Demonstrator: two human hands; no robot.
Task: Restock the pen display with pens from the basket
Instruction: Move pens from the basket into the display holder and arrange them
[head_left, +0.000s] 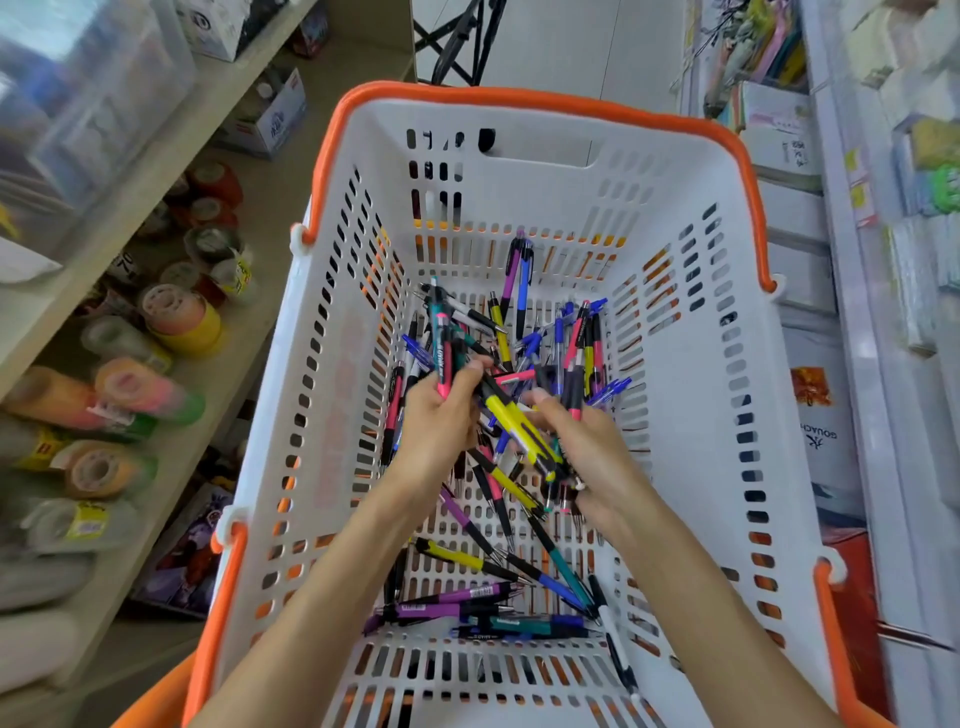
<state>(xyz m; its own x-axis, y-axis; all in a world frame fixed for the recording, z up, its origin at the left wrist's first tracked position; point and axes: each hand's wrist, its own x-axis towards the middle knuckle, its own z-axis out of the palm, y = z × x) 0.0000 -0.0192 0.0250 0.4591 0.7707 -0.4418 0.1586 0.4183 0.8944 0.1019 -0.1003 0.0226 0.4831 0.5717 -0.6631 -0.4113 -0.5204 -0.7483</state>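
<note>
A white slotted basket (691, 395) with orange handles fills the middle of the head view. Several loose pens (519, 566) in pink, yellow, purple, blue and teal lie scattered on its floor. Both my hands are down inside it. My left hand (441, 421) grips a small bunch of pens (444, 358), a pink one and a teal one among them, pointing away from me. My right hand (587, 447) holds another bunch, with a yellow pen (514, 423) lying across its fingers. No pen display shows in this view.
Shelves on the left carry rolls of tape (182, 317) and clear plastic boxes (88, 98). White shelving with stationery packs (914, 270) runs down the right side. The floor beyond the basket shows black folding legs (457, 41).
</note>
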